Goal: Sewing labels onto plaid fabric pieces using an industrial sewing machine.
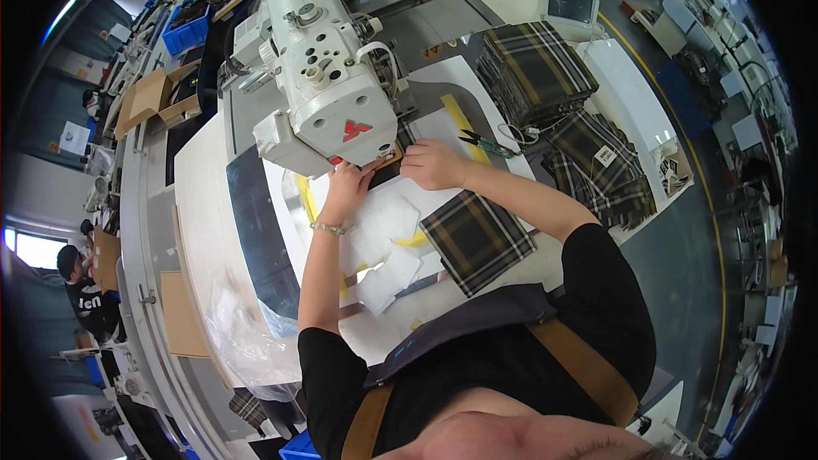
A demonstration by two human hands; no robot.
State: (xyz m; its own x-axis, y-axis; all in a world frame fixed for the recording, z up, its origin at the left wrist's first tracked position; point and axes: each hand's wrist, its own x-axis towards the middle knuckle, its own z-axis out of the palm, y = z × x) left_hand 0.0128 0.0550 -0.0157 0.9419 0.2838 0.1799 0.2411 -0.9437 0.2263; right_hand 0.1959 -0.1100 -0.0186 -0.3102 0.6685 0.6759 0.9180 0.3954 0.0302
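Under the head of a white sewing machine (328, 77) lies a small dark cloth piece (388, 173), partly hidden by the machine and my fingers. My left hand (348, 187) is at its left edge, close below the machine head, with its fingers pressed together on it. Curled at the right edge of the cloth is my right hand (432, 163), its fingertips mostly hidden. A plaid cloth square (477, 241) in brown, black and white lies flat near my right forearm. Green-handled thread snips (488, 144) rest beyond my right hand.
A tall stack of plaid squares (541, 68) stands at the back right, with a looser plaid pile (601, 166) in front. White paper pieces (388, 281) lie between my forearms. Clear plastic (243, 332) hangs at the left table edge. A person (89, 290) sits far left.
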